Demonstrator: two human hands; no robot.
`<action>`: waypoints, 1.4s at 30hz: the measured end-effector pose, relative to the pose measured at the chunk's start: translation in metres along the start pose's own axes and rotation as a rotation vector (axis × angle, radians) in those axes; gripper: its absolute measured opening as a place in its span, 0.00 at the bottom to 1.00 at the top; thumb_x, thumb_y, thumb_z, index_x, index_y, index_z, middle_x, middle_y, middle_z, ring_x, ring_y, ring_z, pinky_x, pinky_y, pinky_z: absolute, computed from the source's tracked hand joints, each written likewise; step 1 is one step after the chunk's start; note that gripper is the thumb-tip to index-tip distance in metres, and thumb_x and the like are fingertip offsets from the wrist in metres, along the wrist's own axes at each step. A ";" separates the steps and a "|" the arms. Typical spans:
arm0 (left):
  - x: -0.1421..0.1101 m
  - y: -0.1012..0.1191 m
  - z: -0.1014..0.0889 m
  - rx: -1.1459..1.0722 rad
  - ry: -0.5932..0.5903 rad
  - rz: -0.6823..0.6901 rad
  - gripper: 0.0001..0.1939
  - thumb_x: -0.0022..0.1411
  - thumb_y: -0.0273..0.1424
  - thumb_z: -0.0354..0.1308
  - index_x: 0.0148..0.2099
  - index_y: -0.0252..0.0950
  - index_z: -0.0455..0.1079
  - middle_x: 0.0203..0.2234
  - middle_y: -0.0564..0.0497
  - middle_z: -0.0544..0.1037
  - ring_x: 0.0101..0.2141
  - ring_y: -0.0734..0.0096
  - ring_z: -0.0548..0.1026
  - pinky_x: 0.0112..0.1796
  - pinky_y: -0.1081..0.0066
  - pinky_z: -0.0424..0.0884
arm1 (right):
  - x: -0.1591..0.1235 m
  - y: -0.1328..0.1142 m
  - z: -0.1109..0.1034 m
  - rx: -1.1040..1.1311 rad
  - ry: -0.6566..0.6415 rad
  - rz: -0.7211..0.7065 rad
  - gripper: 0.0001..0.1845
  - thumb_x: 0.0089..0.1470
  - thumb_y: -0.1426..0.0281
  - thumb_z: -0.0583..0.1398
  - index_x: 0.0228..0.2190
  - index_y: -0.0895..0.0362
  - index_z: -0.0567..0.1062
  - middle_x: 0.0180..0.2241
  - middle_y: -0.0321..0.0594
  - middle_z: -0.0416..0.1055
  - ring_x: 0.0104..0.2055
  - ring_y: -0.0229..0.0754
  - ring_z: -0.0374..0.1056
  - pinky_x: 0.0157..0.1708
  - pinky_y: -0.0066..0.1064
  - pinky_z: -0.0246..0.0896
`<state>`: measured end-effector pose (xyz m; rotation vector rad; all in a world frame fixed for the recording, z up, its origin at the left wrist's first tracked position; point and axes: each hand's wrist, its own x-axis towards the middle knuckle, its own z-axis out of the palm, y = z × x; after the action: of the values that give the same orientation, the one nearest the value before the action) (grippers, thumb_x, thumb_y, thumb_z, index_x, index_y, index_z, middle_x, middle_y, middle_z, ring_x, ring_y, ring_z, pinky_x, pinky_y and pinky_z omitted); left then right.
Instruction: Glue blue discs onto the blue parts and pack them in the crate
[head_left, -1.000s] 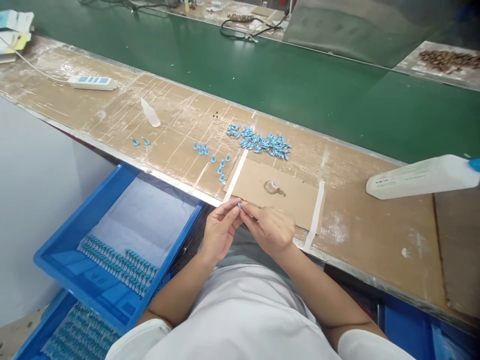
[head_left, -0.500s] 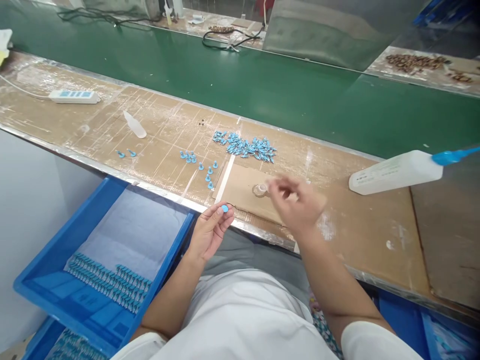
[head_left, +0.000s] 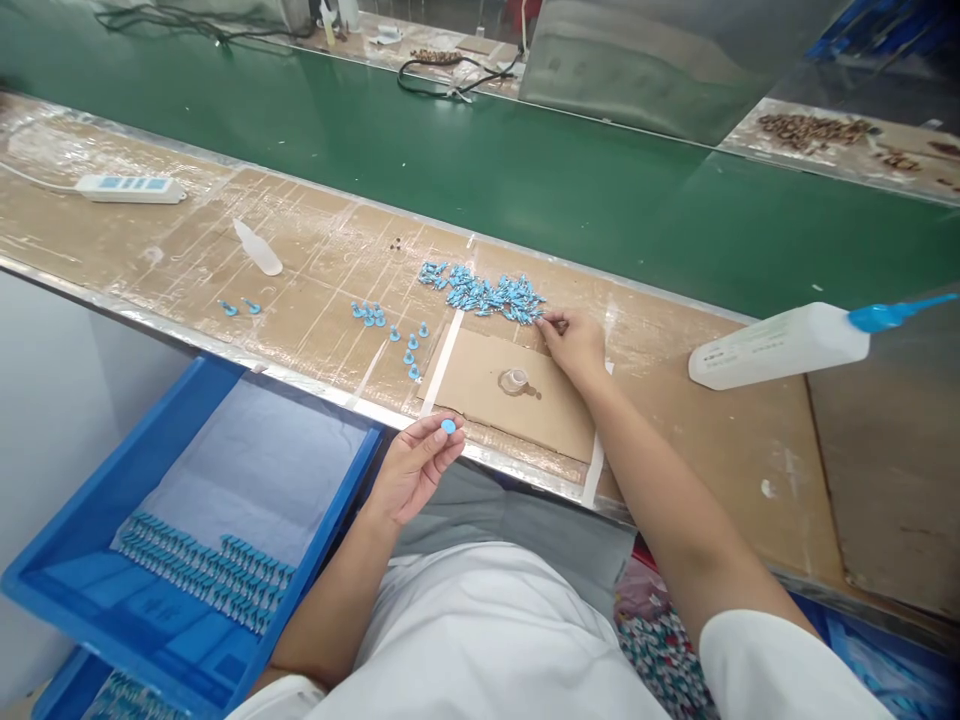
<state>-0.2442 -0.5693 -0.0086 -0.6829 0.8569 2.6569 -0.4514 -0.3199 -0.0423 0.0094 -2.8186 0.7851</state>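
My left hand (head_left: 411, 465), near the table's front edge, pinches a small blue disc-shaped piece (head_left: 448, 426) between thumb and fingers. At the right end of a pile of small blue pointed pieces (head_left: 491, 292) is my right hand (head_left: 574, 345). Its thumb and fingertips are pressed together against the pile's edge; what lies between them is too small to make out. In front of the pile, a little clear cup (head_left: 516, 380) stands on a flat cardboard sheet (head_left: 480, 365), with a wet-looking stain around it. Several blue pieces with round bases (head_left: 412, 342) stand left of the sheet.
A large white bottle with a blue nozzle (head_left: 780, 345) stands at the right. Leftward are a small translucent bottle (head_left: 257, 247) and a power strip (head_left: 129, 188). A blue tray (head_left: 67, 560) holding rows of blue pieces sits below the table edge. Behind runs a green belt (head_left: 360, 120).
My right hand has moved from above the small cup, away from me, to the pile's right end. My left hand still holds the blue disc-shaped piece. The view has shifted slightly.
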 end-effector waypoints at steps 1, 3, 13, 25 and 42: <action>0.000 0.000 0.000 0.000 0.002 0.003 0.14 0.50 0.24 0.71 0.41 0.30 0.77 0.38 0.46 0.83 0.33 0.76 0.81 0.39 0.79 0.78 | 0.000 0.001 -0.003 0.009 -0.004 0.010 0.18 0.55 0.60 0.59 0.37 0.60 0.81 0.34 0.49 0.76 0.35 0.46 0.69 0.39 0.38 0.62; 0.001 0.001 -0.002 -0.003 0.009 0.012 0.14 0.50 0.24 0.71 0.41 0.31 0.77 0.37 0.47 0.83 0.33 0.77 0.81 0.39 0.80 0.78 | 0.000 0.004 -0.012 0.047 -0.008 0.016 0.16 0.55 0.61 0.60 0.38 0.59 0.80 0.32 0.46 0.77 0.32 0.45 0.70 0.37 0.37 0.63; 0.007 -0.003 -0.010 -0.009 -0.012 0.015 0.13 0.52 0.25 0.70 0.42 0.31 0.78 0.37 0.46 0.83 0.33 0.77 0.82 0.38 0.81 0.78 | -0.038 0.009 -0.086 -0.029 -0.300 -0.554 0.15 0.60 0.61 0.57 0.35 0.54 0.81 0.35 0.45 0.76 0.32 0.42 0.71 0.33 0.33 0.65; 0.007 -0.007 -0.003 0.027 -0.009 0.002 0.14 0.51 0.24 0.70 0.43 0.31 0.78 0.40 0.46 0.83 0.33 0.77 0.82 0.39 0.81 0.78 | -0.053 0.008 -0.064 -0.247 -0.313 -0.539 0.14 0.59 0.67 0.57 0.44 0.54 0.79 0.36 0.41 0.80 0.34 0.44 0.75 0.33 0.33 0.67; 0.010 -0.011 0.004 -0.039 0.000 -0.017 0.12 0.52 0.21 0.68 0.41 0.32 0.77 0.38 0.48 0.83 0.34 0.78 0.82 0.38 0.82 0.77 | -0.094 -0.011 -0.048 0.320 0.240 -0.284 0.08 0.54 0.61 0.65 0.35 0.51 0.82 0.33 0.37 0.81 0.30 0.42 0.76 0.32 0.35 0.73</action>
<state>-0.2502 -0.5575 -0.0163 -0.6962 0.7973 2.6655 -0.3494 -0.3097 -0.0163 0.3340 -2.3718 1.0752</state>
